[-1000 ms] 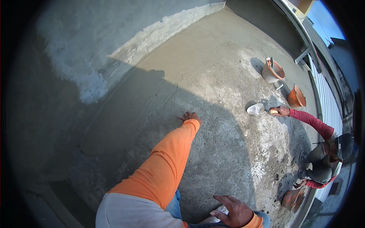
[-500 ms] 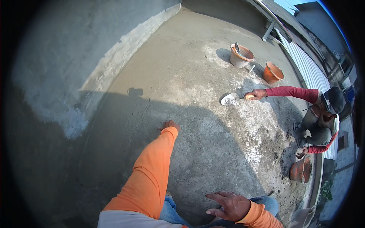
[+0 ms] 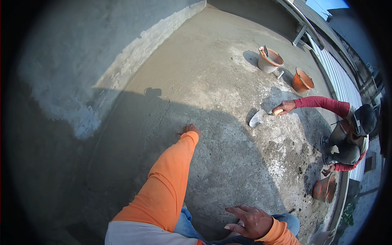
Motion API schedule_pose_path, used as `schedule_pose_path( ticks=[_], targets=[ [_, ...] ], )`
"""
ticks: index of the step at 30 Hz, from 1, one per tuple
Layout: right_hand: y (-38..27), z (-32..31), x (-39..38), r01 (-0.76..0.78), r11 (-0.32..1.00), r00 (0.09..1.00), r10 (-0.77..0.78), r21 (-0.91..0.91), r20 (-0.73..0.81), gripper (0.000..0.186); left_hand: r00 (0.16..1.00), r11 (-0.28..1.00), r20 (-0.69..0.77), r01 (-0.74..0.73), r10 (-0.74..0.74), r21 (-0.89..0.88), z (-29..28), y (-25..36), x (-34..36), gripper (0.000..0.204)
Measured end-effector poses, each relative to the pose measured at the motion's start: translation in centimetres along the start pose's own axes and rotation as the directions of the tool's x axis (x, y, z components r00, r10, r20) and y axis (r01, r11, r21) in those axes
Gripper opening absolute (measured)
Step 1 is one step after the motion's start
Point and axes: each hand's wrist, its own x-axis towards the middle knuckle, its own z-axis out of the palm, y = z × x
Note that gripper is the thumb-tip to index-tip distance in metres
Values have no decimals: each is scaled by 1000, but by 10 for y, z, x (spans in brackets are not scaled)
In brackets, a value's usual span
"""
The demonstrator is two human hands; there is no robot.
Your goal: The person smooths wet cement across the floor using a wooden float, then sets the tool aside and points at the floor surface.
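Note:
My left hand (image 3: 191,130) reaches forward, low over the shaded grey cement floor (image 3: 220,151). Its fingers look curled; anything inside them is hidden by the hand and shadow. Close to my body, my right hand (image 3: 250,221) is open above my bent right knee (image 3: 288,222), thumb and fingers spread, holding nothing. To the right, a crouching co-worker (image 3: 347,134) in red sleeves grips a trowel (image 3: 258,118) by its light handle, the blade just over the sunlit floor.
Two orange buckets stand at the far right, one pale with mortar and tools (image 3: 270,61), the other darker orange (image 3: 302,81). Another bucket (image 3: 324,190) is beside the co-worker's lower hand. A grey plastered wall (image 3: 110,45) rises along the left. Corrugated roofing (image 3: 343,69) borders the right.
The whole view has shifted, so buckets and co-worker appear slightly farther right. My left hand stays low at the floor. The co-worker's trowel has tilted a little.

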Motion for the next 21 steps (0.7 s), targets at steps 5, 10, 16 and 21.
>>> schedule_pose_path(
  ticks=[5, 10, 16, 21],
  targets=[
    [-1, 1, 3, -3, 1000, 1000, 3, -13, 4, 53, 990, 997, -142, -17, 5, -81, -5, -4, -6, 48],
    [-2, -5, 3, -76, 997, 995, 76, -4, 62, 53, 991, 942, -136, -47, 1, -332, -19, -3, -20, 45],
    [6, -5, 1, -53, 998, 996, 50, 29, 70, 55, 989, 941, -137, -96, 54, -325, -18, -4, -19, 42],
    [4, -6, 2, -81, 995, 991, 74, 52, 115, 57, 993, 953, -112, -66, 34, -296, -21, -9, -22, 44]
  ],
)
